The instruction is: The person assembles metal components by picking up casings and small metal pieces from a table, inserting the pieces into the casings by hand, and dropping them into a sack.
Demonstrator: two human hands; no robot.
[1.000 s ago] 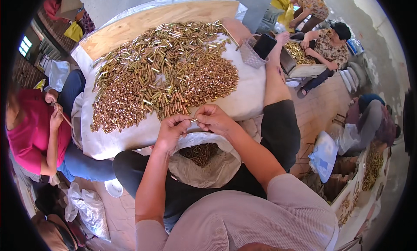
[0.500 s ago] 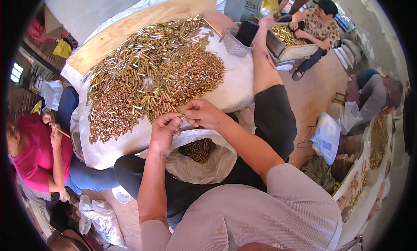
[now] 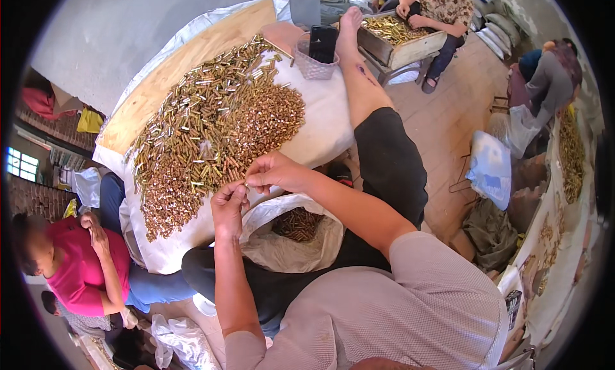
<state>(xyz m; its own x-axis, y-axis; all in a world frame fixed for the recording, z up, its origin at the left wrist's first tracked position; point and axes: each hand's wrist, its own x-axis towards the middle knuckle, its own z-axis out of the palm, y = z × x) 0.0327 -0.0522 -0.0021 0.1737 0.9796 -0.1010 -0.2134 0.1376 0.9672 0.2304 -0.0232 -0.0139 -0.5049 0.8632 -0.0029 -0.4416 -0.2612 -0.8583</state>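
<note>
In front of my lap, my left hand point(image 3: 229, 203) and my right hand point(image 3: 277, 171) meet with closed fingertips. They pinch a small brass-coloured metal piece point(image 3: 247, 185), mostly hidden by the fingers. Beyond them a pale cloth point(image 3: 330, 117) carries a wide heap of small golden metal tubes point(image 3: 192, 111). Shorter coppery metal pieces point(image 3: 272, 114) lie in a mound at its right, and more coppery pieces point(image 3: 168, 207) lie at its near left. Below my hands, an open white sack point(image 3: 291, 260) between my legs holds dark, coppery slim metal parts point(image 3: 296, 224).
A wooden board point(image 3: 186, 69) edges the heap's far side. A woven basket point(image 3: 315, 66) with a phone point(image 3: 322, 43) stands at its far right. One person in pink point(image 3: 86, 261) sits at left; another, behind a wooden crate point(image 3: 403, 50) of golden parts, sits at far right.
The view has shifted, so the heap and basket sit further left in the picture. Both my hands stay together, pinching a small piece. The person in pink has raised their hands near their head.
</note>
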